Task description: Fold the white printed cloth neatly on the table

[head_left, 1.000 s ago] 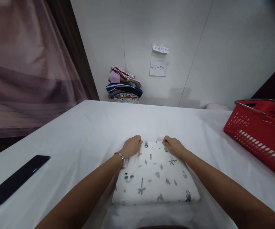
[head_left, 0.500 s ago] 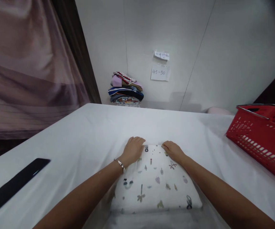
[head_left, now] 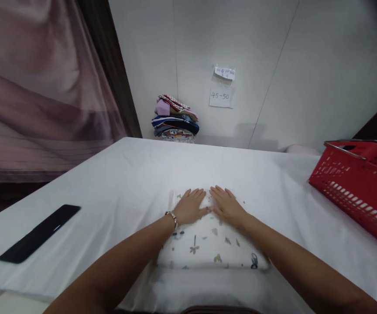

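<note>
A folded white cloth [head_left: 208, 250] printed with small plants and figures lies on the white-covered table, close to me. My left hand [head_left: 191, 206] rests flat on its far left part, fingers stretched out; a silver bracelet [head_left: 173, 219] circles that wrist. Flat on the far right part lies my right hand [head_left: 227, 205], its fingers spread. The two thumbs nearly meet over the middle of the cloth. Neither hand grips anything. The hands and forearms hide parts of the print and the cloth's side edges.
A black phone-like slab [head_left: 41, 233] lies on the table [head_left: 136, 170] at the left. At the right stands a red plastic basket [head_left: 358, 187] with a metal handle. Beyond the far edge is a pile of folded clothes [head_left: 175, 120] against the wall; a pinkish curtain [head_left: 38, 87] hangs at the left.
My hands have moved from the cloth's far corners inward, closer together, and now lie flat on top with fingers spread. The camera view has shifted slightly.
</note>
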Demonstrator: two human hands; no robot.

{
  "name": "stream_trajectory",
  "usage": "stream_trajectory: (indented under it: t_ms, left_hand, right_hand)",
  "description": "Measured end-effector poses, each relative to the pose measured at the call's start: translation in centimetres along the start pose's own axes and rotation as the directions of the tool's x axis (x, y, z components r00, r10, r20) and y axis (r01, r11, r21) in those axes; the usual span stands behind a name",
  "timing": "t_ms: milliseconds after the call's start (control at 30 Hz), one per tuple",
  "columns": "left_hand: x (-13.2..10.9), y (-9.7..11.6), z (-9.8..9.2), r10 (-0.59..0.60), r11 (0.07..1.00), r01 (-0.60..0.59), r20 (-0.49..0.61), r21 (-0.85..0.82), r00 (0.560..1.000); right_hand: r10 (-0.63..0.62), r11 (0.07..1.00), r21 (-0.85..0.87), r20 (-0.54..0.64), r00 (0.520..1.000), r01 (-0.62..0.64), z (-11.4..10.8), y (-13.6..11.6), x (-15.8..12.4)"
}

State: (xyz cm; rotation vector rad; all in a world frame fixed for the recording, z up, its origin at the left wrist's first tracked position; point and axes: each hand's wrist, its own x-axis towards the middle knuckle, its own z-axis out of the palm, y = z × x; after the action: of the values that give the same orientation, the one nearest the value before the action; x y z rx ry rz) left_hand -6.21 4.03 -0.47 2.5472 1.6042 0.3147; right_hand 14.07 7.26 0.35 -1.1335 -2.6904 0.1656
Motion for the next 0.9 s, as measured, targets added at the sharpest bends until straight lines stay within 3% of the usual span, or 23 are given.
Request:
stream_trajectory:
  t_ms: [200,433,533,667,900]
  left_hand:
    - [0.2,-0.1,-0.4,-0.017,1.000,0.016,0.033,0.026,0.999]
    - [-1.5,-1.4,-0.7,-0.146,0.986,0.148,-0.026,0.080,0.989]
    - [-1.8,-1.6,-0.5,-0.165,0.985,0.165,0.000,0.053,0.986]
    - [-1.6,-1.4,-0.3,-0.170,0.985,0.170,0.012,0.042,0.985]
    - [-1.4,-1.3,-0.8,-0.179,0.983,0.176,0.056,0.056,0.982]
  right_hand:
    - [-0.008,1.000,-0.001,0.108,0.994,0.008,1.7,-0.4,-0.5]
    - [-0.002,0.999,0.038,0.154,0.988,-0.004,0.6,-0.5,-0.4]
    - [0.121,0.992,0.014,0.131,0.984,-0.124,0.1,0.5,-0.7]
    - [0.294,0.952,0.035,0.170,0.941,-0.304,0.2,2.7,-1.1]
    - [0.301,0.947,0.057,0.183,0.936,-0.316,-0.2,3.1,-0.8]
